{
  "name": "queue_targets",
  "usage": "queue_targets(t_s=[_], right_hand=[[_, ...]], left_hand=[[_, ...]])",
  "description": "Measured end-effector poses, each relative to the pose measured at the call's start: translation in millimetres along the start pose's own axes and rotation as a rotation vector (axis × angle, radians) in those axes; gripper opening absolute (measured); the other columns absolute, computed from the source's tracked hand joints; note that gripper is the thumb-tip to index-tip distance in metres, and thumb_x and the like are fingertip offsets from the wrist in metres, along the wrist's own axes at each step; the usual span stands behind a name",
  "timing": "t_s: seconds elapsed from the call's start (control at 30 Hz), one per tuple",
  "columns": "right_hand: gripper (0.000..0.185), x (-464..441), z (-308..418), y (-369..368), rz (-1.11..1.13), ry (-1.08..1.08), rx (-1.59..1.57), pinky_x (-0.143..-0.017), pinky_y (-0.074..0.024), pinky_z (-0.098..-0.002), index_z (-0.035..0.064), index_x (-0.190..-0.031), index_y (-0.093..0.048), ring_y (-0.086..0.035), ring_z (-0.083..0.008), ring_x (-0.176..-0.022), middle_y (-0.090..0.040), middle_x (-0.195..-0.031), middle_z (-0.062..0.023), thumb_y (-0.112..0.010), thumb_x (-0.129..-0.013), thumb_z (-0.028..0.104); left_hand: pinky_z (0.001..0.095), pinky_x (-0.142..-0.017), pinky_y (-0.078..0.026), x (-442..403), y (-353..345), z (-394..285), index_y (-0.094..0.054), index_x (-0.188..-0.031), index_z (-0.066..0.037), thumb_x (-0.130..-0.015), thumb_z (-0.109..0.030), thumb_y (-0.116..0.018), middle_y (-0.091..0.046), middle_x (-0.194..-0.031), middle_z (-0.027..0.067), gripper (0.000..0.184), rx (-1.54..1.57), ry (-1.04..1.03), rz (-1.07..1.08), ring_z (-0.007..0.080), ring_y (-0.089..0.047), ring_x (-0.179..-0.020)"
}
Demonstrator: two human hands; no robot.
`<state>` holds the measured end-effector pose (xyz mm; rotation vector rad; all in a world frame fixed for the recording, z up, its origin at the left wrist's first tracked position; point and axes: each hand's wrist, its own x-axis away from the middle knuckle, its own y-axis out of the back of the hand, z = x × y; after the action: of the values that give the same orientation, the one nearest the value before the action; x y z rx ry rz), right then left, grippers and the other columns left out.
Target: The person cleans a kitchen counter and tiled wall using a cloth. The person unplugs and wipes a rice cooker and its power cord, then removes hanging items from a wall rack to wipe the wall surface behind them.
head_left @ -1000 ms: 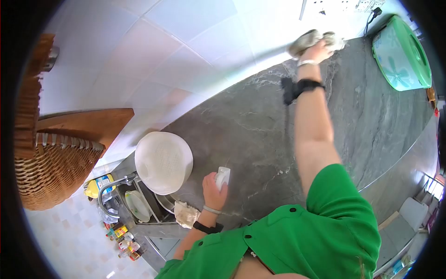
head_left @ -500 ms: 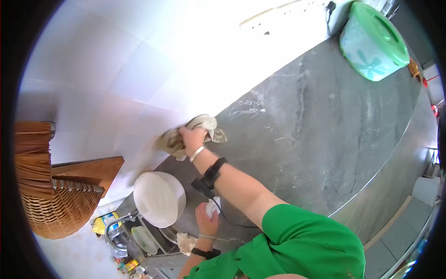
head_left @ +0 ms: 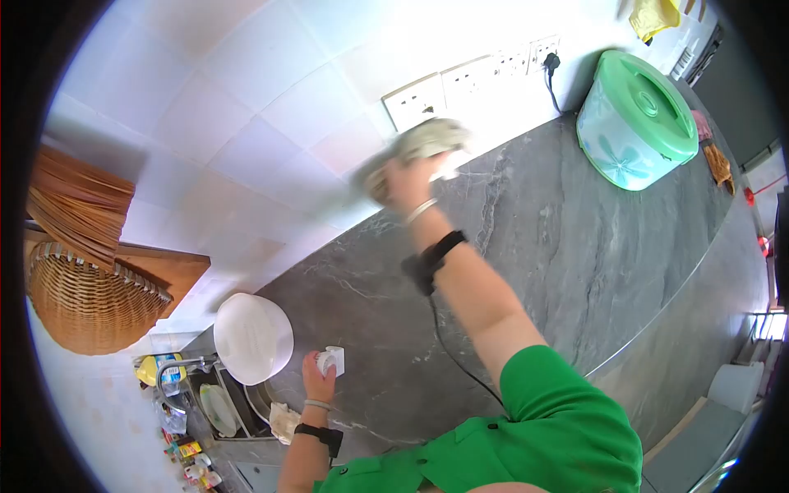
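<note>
My right hand (head_left: 411,182) is closed on a crumpled beige and grey cloth (head_left: 431,140), held against the tiled wall just below the sockets. Motion blurs both the hand and the cloth. A black wrist strap with a cable trailing from it is on that arm. Lower down, my left hand (head_left: 319,376) has its fingers around a small white object (head_left: 332,360) at the grey marbled countertop (head_left: 386,329); its kind is hard to make out. Left of this hand is a white basin (head_left: 255,338), by the sink.
Wall sockets (head_left: 413,100) run along the white tiles, one with a black plug (head_left: 551,62). A green-lidded container (head_left: 633,123) stands at the far right. At left, a wicker basket (head_left: 94,300) hangs by the wall. The sink (head_left: 234,403) has a faucet, and a pale rag (head_left: 284,422) lies beside it.
My right hand has moved up and to the right along the wall with the cloth. The left hand still has the white object. The camera view has shifted, showing more sockets.
</note>
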<state>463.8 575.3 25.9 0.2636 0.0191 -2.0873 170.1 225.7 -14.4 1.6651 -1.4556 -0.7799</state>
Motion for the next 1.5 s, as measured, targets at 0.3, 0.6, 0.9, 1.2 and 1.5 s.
queue_targets(t_s=[0.3,0.6,0.9,1.2,1.5], right_hand=[[0.062,-62.2,-23.2,35.7,-0.307,-0.477,-0.118,-0.079,-0.0433,-0.041,-0.0065,-0.116,-0.027,-0.051,-0.0306,-0.098,-0.048,-0.108,-0.0178,-0.066,-0.071,0.011],[0.051,51.6,138.6,0.0,0.126,0.491,-0.086,-0.099,-0.0339,-0.0469,-0.0011,-0.116,-0.052,-0.043,-0.0413,-0.115,-0.05,-0.122,-0.0201,-0.062,-0.068,0.014],[0.036,-86.5,256.3,52.3,0.063,1.244,0.832,-0.093,-0.0305,-0.0587,0.0119,-0.118,-0.056,-0.043,-0.044,-0.109,-0.045,-0.127,-0.0184,-0.047,-0.088,0.029],[0.059,-193.4,315.0,149.6,-0.32,0.332,0.387,-0.077,-0.0465,-0.0452,-0.015,-0.118,-0.044,-0.057,-0.0342,-0.092,-0.051,-0.117,-0.0225,-0.055,-0.08,0.028],[0.043,-153.8,418.9,72.1,-0.079,1.496,0.374,-0.082,-0.0373,-0.0604,0.0166,-0.125,-0.049,-0.055,-0.0322,-0.101,-0.042,-0.135,-0.0101,-0.049,-0.083,0.024]], left_hand=[[0.0445,-0.089,-0.038,6.2,-7.3,-14.5,-0.046,-0.11,-0.001,-0.068,-0.012,-0.063,-0.052,-0.105,0.0201,0.047,-0.087,0.018,-0.09,0.0384,-0.048,-0.1],[0.045,-0.089,-0.038,0.6,-7.4,-6.4,-0.044,-0.113,-0.002,-0.066,-0.011,-0.065,-0.052,-0.106,0.0202,0.053,0.028,0.069,-0.122,0.0387,-0.047,-0.103],[0.0436,-0.093,-0.038,5.7,-4.0,-13.0,-0.034,-0.124,-0.001,-0.064,-0.017,-0.074,-0.046,-0.115,0.0213,0.074,0.007,0.071,-0.225,0.0397,-0.045,-0.109],[0.0472,-0.1,-0.033,73.6,-13.4,-76.8,-0.033,-0.128,0.0,-0.056,-0.02,-0.077,-0.039,-0.126,0.023,0.087,0.033,0.383,-0.606,0.0387,-0.035,-0.123],[0.0395,-0.097,-0.037,117.5,-80.8,-296.7,-0.041,-0.124,-0.004,-0.071,-0.017,-0.066,-0.041,-0.129,0.0172,0.06,-0.043,0.204,-0.393,0.032,-0.041,-0.119]])
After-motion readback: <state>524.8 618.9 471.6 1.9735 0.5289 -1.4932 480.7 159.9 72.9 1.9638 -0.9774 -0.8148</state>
